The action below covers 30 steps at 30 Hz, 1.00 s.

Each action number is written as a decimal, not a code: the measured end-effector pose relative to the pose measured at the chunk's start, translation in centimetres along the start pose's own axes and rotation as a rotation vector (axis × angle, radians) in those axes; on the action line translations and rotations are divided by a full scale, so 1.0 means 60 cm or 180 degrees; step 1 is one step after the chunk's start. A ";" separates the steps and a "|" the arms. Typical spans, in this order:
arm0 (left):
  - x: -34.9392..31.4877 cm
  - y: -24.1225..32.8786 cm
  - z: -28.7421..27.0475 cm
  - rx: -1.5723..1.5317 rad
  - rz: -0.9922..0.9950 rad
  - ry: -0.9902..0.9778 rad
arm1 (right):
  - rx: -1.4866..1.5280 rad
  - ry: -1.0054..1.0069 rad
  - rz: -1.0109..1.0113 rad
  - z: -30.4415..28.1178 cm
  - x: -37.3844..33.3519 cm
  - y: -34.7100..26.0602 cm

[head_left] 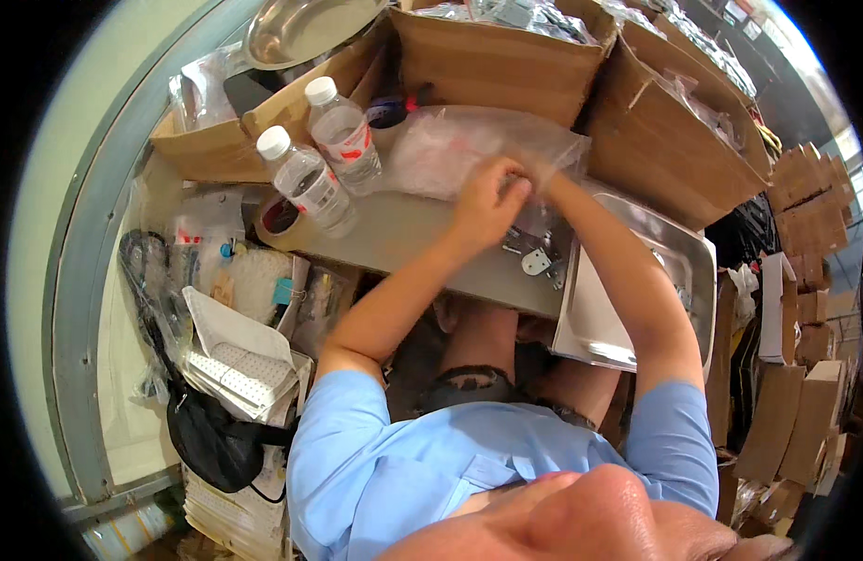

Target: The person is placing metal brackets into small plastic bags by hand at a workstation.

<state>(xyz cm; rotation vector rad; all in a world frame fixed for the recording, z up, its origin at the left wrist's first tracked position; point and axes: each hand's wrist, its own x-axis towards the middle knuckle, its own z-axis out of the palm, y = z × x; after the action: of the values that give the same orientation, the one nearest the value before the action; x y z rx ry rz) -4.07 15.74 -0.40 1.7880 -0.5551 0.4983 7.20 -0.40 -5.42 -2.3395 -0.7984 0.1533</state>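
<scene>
Over the far part of the workbench (403, 224), my two hands come together. My left hand (487, 201) is closed, thumb and fingers curled in, and what they pinch is too small or blurred to make out. Close against it is my right hand (542, 179), with its fingers mostly hidden and smeared. Thin clear plastic shows just below the hands. Behind them lies a large clear plastic bag (441, 140). Small metal fittings (539, 262) lie on the bench just below my hands. Under my right forearm stands a shallow metal tray (595, 323) with a few small pieces in it.
Two water bottles (305, 182) and a tape roll (280, 220) stand at the left. Open cardboard boxes (497, 70) of bagged parts line the back. Papers (239, 360) and a black bag (211, 435) are at lower left; stacked cartons (810, 201) at right.
</scene>
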 end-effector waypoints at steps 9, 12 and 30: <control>-0.013 0.082 -0.021 -0.1196 -0.0086 0.0000 | -0.0670 0.0031 0.0144 -0.102 -0.102 -0.202; -0.014 0.066 -0.015 -0.1296 -0.0600 -0.0148 | -0.0550 0.0191 0.0461 -0.103 -0.117 -0.195; -0.045 0.036 0.007 -0.1303 -0.0589 0.0289 | -0.1496 0.0218 0.0112 -0.116 -0.196 -0.203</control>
<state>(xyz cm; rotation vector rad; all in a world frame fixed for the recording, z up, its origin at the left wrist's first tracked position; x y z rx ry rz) -7.52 15.11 -0.49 1.4016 -0.3904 0.3092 -6.34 -3.70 6.42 -2.7810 -0.8279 -0.1128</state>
